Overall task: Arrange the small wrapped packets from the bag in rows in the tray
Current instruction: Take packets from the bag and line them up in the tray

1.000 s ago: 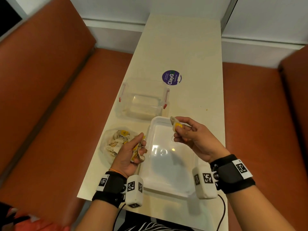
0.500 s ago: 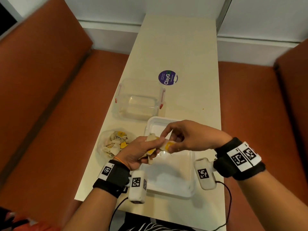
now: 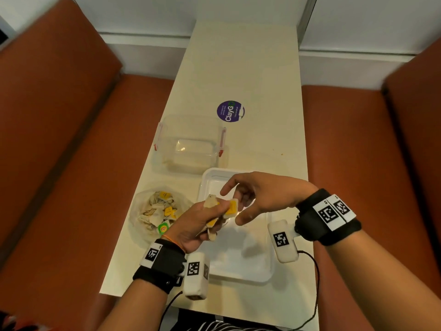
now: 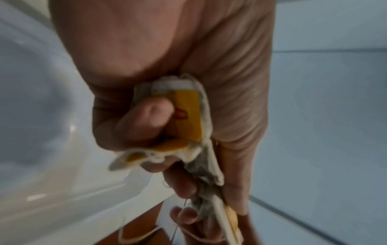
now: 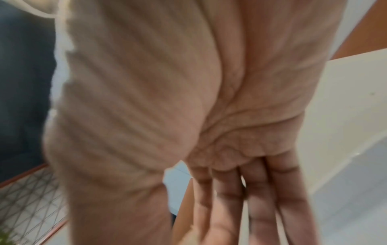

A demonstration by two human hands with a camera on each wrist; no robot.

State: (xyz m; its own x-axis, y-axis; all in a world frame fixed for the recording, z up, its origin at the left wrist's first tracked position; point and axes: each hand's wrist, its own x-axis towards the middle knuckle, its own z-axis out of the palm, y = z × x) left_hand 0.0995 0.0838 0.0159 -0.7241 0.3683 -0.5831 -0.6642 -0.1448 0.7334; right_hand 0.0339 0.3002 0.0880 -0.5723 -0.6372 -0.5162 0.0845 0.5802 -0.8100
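Observation:
My left hand [image 3: 210, 217] grips a bunch of small white-and-yellow packets [image 3: 212, 201] with loose strings, held over the left edge of the white tray [image 3: 238, 273]. The left wrist view shows its curled fingers [image 4: 146, 116] round the packets [image 4: 188, 112], with the tray [image 4: 41, 116] beside them. My right hand [image 3: 235, 206] hovers just right of the bunch, thumb and forefinger spread apart, holding nothing. In the right wrist view its fingers [image 5: 261, 199] are straight. I see no packets inside the tray. The clear bag [image 3: 157, 211] with several more packets lies left of the tray.
A clear plastic container [image 3: 191, 144] with red clips stands behind the tray and bag. Further back a round purple sticker [image 3: 230, 111] is on the narrow cream table [image 3: 238, 68]. Orange-brown benches [image 3: 71, 163] flank the table on both sides.
My right hand carried its packet from over the tray's far edge to my left hand and let it go. The left hand rose to the tray's left edge and now holds that packet too.

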